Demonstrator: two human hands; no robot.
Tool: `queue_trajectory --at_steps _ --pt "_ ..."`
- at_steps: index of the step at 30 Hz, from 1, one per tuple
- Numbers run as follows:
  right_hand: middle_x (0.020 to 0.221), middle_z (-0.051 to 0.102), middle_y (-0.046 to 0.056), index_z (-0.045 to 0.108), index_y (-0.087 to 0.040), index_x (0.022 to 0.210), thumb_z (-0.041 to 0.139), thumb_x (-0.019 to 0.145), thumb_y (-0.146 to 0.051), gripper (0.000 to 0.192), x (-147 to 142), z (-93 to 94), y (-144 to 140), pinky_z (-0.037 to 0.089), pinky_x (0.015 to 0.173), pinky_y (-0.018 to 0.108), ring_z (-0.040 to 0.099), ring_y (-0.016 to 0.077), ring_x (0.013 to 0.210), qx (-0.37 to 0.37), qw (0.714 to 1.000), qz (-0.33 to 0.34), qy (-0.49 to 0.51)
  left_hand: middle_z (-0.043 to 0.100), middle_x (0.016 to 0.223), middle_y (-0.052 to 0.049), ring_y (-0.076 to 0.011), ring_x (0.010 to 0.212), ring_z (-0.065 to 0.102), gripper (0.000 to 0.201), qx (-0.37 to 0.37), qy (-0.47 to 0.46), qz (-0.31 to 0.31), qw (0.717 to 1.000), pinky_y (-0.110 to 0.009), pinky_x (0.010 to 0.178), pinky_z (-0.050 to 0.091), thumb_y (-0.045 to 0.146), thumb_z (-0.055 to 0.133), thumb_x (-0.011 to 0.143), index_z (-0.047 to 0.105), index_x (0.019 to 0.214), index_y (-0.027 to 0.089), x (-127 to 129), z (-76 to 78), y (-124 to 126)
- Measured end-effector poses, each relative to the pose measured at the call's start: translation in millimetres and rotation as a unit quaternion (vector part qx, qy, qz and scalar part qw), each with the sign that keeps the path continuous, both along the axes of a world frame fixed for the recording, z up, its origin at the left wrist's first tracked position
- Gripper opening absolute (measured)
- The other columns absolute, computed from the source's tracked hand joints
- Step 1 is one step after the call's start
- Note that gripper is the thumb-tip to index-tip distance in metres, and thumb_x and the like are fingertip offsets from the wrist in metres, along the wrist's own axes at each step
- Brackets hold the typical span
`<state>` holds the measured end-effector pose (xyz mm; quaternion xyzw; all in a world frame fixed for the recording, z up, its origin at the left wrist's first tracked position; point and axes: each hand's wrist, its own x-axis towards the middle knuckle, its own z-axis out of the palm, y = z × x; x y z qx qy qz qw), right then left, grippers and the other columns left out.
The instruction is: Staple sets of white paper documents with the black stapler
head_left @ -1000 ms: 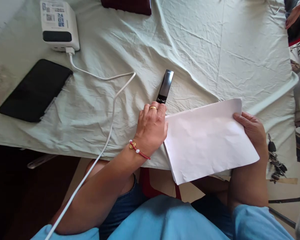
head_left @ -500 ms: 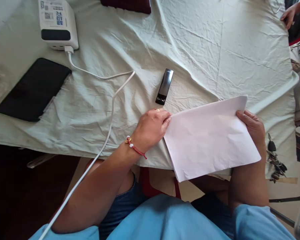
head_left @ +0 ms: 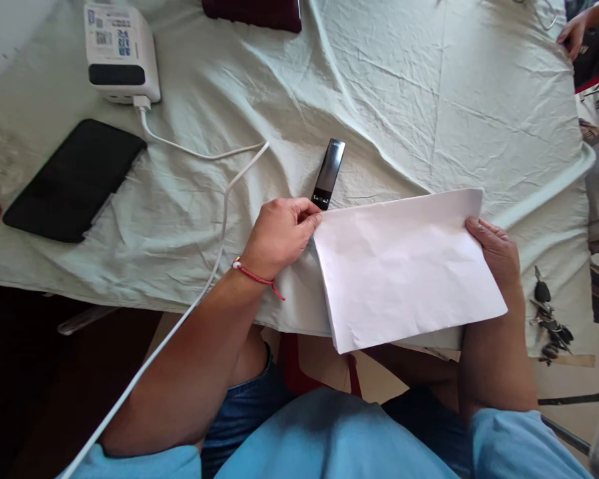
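Folded white paper held at both ends over the table's near edge

Table (head_left: 429, 100) first; the paper (head_left: 409, 266) is pinched at its upper corner by the left hand (head_left: 279, 236), grip closed, and clasped by the right hand (head_left: 496, 256); likely aligning edges before creasing; black lighter (head_left: 328, 173) beside

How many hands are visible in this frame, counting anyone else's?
3: the left hand grips the paper's left corner, the right hand holds its right edge, and another person's hand shows top right.
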<state>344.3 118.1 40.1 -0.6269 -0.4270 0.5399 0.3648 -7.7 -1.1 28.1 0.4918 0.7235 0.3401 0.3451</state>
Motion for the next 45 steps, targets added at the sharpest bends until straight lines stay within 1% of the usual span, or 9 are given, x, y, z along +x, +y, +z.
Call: queue_trajectory --at_steps 4,8,14,22,26,30,35,41,45 --pt "0.083 0.083 0.002 0.086 -0.021 0.097 0.099 0.068 -0.044 0.039 -0.1 -2.9 1.4 0.055 0.051 0.021 0.069 0.0131 0.058 -0.003 0.999 0.012 -0.043 0.084 0.089 -0.003 -0.0212 0.083 0.075 0.016 0.013 -0.012 0.073 0.997 -0.034 0.079 0.059 0.028 0.066 0.091 0.081 0.089 0.022 -2.8 -6.5 5.2" --pt "0.08 0.082 0.004 0.085 -0.024 0.092 0.097 0.068 -0.045 0.034 -0.7 -1.7 -0.8 0.056 0.047 0.026 0.069 0.0174 0.054 -0.034 0.997 0.051 -0.041 0.079 0.08 -0.002 -0.0202 0.075 0.072 0.01 0.015 0.011 0.12 0.993 -0.036 0.078 0.058 0.027 0.067 0.089 0.076 0.089 0.022 -5.2 -11.3 12.4" --pt "0.068 0.077 0.007 0.078 -0.021 0.078 0.099 0.056 -0.041 0.036 -0.1 2.3 -2.0 0.052 0.04 0.028 0.062 0.0178 0.047 -0.113 0.987 0.1 -0.058 0.071 0.075 0.001 -0.0228 0.084 0.071 0.012 0.005 0.062 0.103 0.993 -0.038 0.09 0.057 0.016 0.068 0.087 0.07 0.095 0.025 -7.7 -10.8 21.1" --pt "0.072 0.074 -0.002 0.079 -0.024 0.085 0.101 0.061 -0.049 0.04 -2.8 -6.4 3.1 0.049 0.046 0.019 0.06 0.0112 0.056 -0.015 0.994 0.101 -0.043 0.074 0.089 -0.001 -0.024 0.095 0.074 0.03 0.041 0.082 0.071 0.993 -0.038 0.094 0.056 0.01 0.062 0.094 0.068 0.119 0.026 -5.7 -12.1 27.9" --pt "0.061 0.066 -0.004 0.075 -0.02 0.075 0.103 0.054 -0.04 0.04 -2.4 -7.1 4.8 0.042 0.042 0.016 0.052 0.0077 0.049 -0.024 0.994 0.095 -0.053 0.077 0.102 -0.004 -0.0253 0.102 0.073 0.04 0.062 0.099 0.073 0.991 -0.04 0.1 0.058 0.011 0.062 0.096 0.068 0.132 0.027 -5.2 -16.4 28.7" --pt "0.063 0.068 -0.002 0.077 -0.019 0.079 0.103 0.054 -0.041 0.042 0.4 -6.3 5.6 0.043 0.039 0.018 0.054 0.0097 0.048 -0.048 0.992 0.093 -0.067 0.073 0.12 -0.005 -0.0237 0.105 0.071 0.053 0.135 0.158 0.054 0.977 -0.04 0.1 0.061 0.008 0.056 0.096 0.071 0.142 0.032 -6.7 -24.2 26.2" --pt "0.062 0.069 -0.002 0.076 -0.019 0.079 0.103 0.053 -0.044 0.045 1.1 -6.4 6.2 0.043 0.039 0.018 0.054 0.0092 0.047 -0.052 0.993 0.083 -0.067 0.073 0.111 -0.006 -0.024 0.108 0.07 0.055 0.167 0.218 0.035 0.961 -0.037 0.092 0.064 0.008 0.052 0.098 0.077 0.14 0.032 -8.0 -28.7 22.7" --pt "0.059 0.067 -0.002 0.075 -0.019 0.076 0.107 0.047 -0.049 0.052 0.8 -6.2 7.1 0.043 0.037 0.018 0.053 0.0094 0.045 -0.048 0.995 0.074 -0.054 0.077 0.109 -0.008 -0.029 0.111 0.069 0.06 0.08 0.285 0.033 0.955 -0.037 0.082 0.062 0.003 0.055 0.095 0.077 0.143 0.031 11.7 -11.7 16.6" --pt "0.068 0.074 0.001 0.081 -0.019 0.086 0.107 0.048 -0.055 0.059 4.2 -5.2 5.3 0.054 0.044 0.022 0.063 0.0134 0.051 -0.05 0.994 0.083 -0.047 0.077 0.101 -0.008 -0.0287 0.107 0.068 0.057 0.113 0.251 0.039 0.961 -0.038 0.085 0.061 0.001 0.058 0.093 0.081 0.138 0.029 13.2 -15.2 17.3"
